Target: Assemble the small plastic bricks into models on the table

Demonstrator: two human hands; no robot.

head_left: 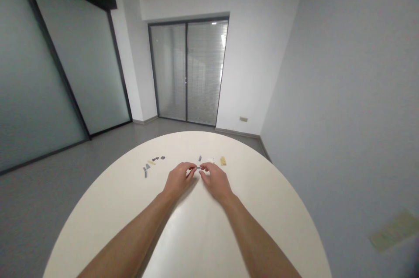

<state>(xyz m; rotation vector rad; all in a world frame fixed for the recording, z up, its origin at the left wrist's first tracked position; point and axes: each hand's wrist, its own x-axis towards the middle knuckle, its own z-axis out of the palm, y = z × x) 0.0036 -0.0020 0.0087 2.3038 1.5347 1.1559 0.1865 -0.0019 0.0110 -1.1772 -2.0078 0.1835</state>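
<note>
Over the middle of the round white table (203, 234), a small grey piece (198, 167) is held between my two hands; it is too small to name more exactly. My left hand (178, 179) pinches its left end with thumb and forefinger. On the other end are the fingertips of my right hand (216, 178), the thumb a little lower and partly apart. Just beyond the fingers lies another short grey piece (200, 158). A white scrap (211, 160) shows behind my right hand, partly hidden by it. To its right is a flat yellow piece (223, 161).
On the table's left lie several small grey pieces (145, 173), a thin yellow strip (151, 162) and some dark pieces (155, 159). Beyond the far table edge stand a glass door with blinds (206, 73) and a white wall (255, 60). Frosted glass panels (75, 60) line the left.
</note>
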